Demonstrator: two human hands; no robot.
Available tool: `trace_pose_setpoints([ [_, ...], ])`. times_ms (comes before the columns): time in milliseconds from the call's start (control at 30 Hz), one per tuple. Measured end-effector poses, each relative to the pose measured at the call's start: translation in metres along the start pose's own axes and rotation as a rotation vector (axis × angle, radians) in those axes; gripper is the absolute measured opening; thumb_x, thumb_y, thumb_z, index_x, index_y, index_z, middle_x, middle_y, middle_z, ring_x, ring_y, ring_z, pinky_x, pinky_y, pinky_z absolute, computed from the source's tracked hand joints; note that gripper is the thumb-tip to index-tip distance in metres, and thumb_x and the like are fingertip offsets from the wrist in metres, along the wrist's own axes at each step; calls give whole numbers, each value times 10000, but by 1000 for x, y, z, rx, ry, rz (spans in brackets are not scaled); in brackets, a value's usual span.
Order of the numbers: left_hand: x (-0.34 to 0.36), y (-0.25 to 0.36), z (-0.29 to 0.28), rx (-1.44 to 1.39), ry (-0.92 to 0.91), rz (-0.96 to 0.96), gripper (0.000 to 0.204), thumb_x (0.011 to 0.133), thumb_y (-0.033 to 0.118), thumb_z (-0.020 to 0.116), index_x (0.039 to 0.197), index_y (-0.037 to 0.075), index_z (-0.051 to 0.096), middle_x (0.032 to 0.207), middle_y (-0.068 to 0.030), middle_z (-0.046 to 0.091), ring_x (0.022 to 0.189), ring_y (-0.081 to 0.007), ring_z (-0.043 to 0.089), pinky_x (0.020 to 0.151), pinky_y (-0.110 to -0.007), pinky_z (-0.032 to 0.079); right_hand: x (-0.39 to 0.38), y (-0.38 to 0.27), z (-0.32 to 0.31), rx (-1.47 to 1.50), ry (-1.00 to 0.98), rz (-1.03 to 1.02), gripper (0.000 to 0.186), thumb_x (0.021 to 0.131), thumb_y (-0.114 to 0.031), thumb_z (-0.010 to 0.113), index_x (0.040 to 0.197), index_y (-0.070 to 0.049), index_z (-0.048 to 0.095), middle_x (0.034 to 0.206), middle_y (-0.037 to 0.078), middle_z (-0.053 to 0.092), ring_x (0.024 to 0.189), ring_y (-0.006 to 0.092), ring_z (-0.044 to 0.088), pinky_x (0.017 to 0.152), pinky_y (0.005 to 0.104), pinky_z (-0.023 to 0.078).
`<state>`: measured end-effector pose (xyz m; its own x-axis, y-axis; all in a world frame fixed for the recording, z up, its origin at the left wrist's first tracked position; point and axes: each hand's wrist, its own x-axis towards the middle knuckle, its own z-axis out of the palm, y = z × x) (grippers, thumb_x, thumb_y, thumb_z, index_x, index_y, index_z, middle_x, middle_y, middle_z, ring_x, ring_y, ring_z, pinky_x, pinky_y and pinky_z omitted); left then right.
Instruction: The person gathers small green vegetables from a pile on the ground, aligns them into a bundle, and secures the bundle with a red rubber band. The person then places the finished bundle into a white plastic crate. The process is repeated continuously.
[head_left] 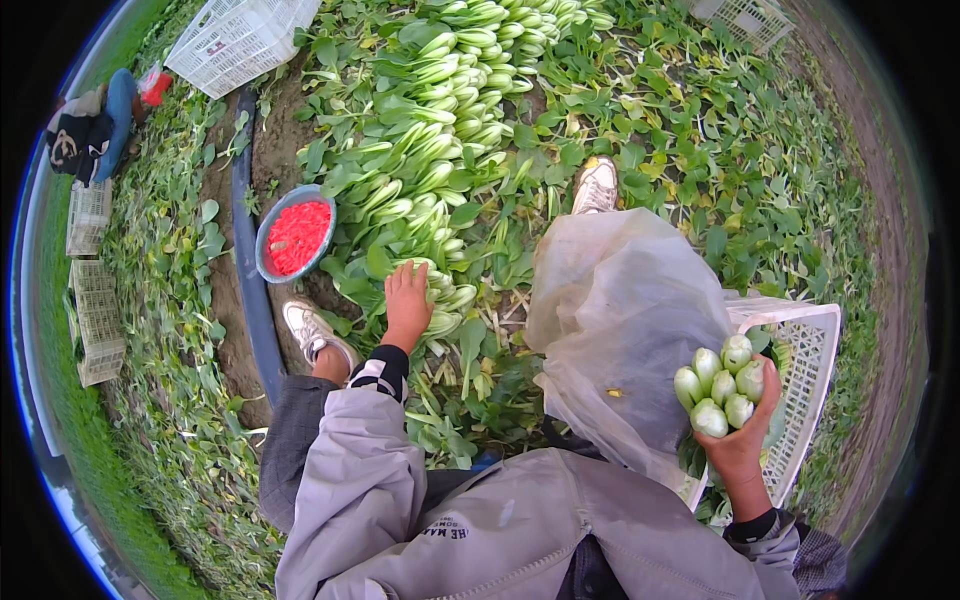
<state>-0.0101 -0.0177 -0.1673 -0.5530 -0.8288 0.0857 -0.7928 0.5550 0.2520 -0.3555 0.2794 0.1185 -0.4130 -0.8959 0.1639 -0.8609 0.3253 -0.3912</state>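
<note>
A long row of cut bok choy (pixel 425 185) lies on the ground ahead, pale stalks mostly turned to the right. My left hand (pixel 407 302) reaches to the near end of this row, its fingers stretched out over the closest stalks and touching them. On the right, my right hand (pixel 745 440) is wrapped round a bunch of bok choy (pixel 722 384), with several white-green stalk ends facing up. That bunch is at the white plastic crate (pixel 815 345) by my right side. Most of the bunch's leaves are hidden below the hand.
A blue-grey basin (pixel 262 250) with red ties or strips (pixel 297 238) stands left of the row, beside a dark hose (pixel 252 270). Clear plastic sheeting (pixel 625 310) covers my right leg. More crates (pixel 240 40) stand around; a person (pixel 95 130) crouches far left.
</note>
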Motion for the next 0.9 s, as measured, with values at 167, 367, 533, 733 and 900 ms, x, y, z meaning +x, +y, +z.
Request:
trace_pose_setpoints([
  [167,-5,-21,18,-43,-288,-106,696,654,77,731,1294,82,456,1091,-155,516,993,-354,501,869,-445,406,1,2,2,16,-25,54,1084,592,-184,824,1427,-56,145,1340,206,362,1204,373,393,1037,481,293],
  [367,-27,-9,21,-267,-103,-74,484,773,133,669,1223,68,503,1006,-157,577,910,-363,554,817,-426,446,1,9,7,43,30,9,1080,632,-222,814,1437,-51,114,1369,214,338,1201,362,404,1033,492,304],
  [533,18,-25,24,-286,-147,-367,237,826,112,578,1062,104,604,995,-139,577,853,-373,592,717,-463,485,5,8,5,80,13,17,1102,630,-238,816,1444,-56,96,1374,217,337,1204,364,403,1032,493,304],
  [733,43,-35,19,103,-149,2,304,677,104,686,962,124,583,932,-73,535,853,-303,570,723,-434,452,1,12,5,43,35,5,1109,619,-236,823,1442,-54,102,1369,218,346,1198,362,410,1030,495,306],
  [900,53,-64,-24,-255,126,-120,414,641,73,734,997,88,522,918,-73,553,793,-281,548,713,-396,440,2,10,4,33,24,74,1065,580,-177,819,1419,-48,177,1357,182,362,1207,346,404,1031,463,318],
])
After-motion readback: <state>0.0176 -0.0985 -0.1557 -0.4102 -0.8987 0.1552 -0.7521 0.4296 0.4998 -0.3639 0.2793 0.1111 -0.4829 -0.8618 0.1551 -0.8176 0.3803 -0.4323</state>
